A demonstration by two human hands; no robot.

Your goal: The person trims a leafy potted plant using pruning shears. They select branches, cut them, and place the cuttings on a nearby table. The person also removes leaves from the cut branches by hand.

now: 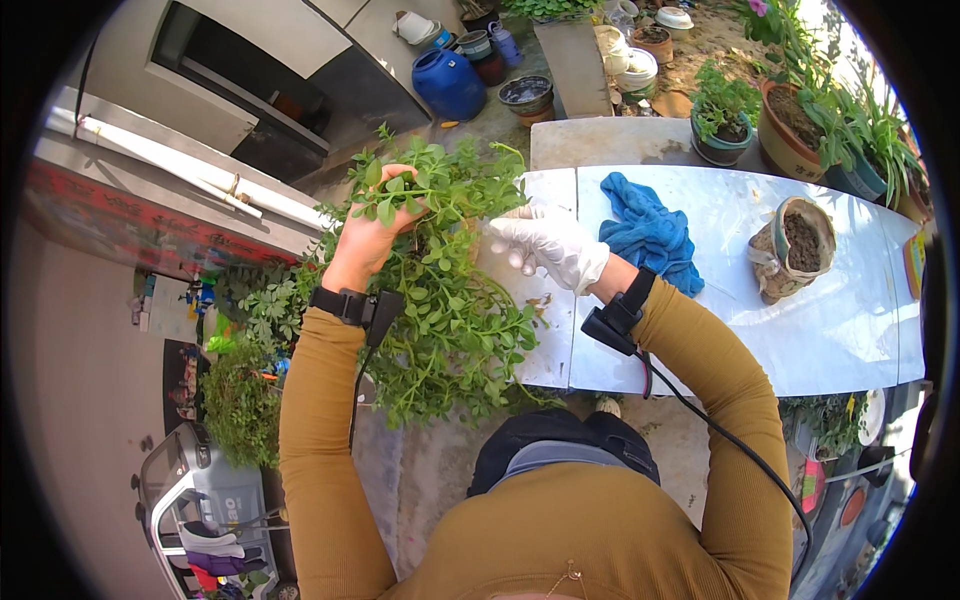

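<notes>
A large bushy green plant (450,300) spreads over the left end of the white-topped table and hangs past its front edge. My bare left hand (386,217) is in the upper foliage, its fingers curled around leafy stems. My right hand (551,244) wears a white glove and is beside the plant's right side, over the table. Its fingers are bent; whether something small is between them cannot be told. Just right of the glove lies a crumpled blue cloth (652,232). The plant's base is mostly hidden by leaves.
A cloth-wrapped pot of soil (802,244) stands at the right on the table (720,322). Potted plants (721,124) line the far right edge. Beyond are a blue barrel (448,84) and buckets (527,97). Small debris (541,307) lies near the foliage. More plants (244,405) are at left.
</notes>
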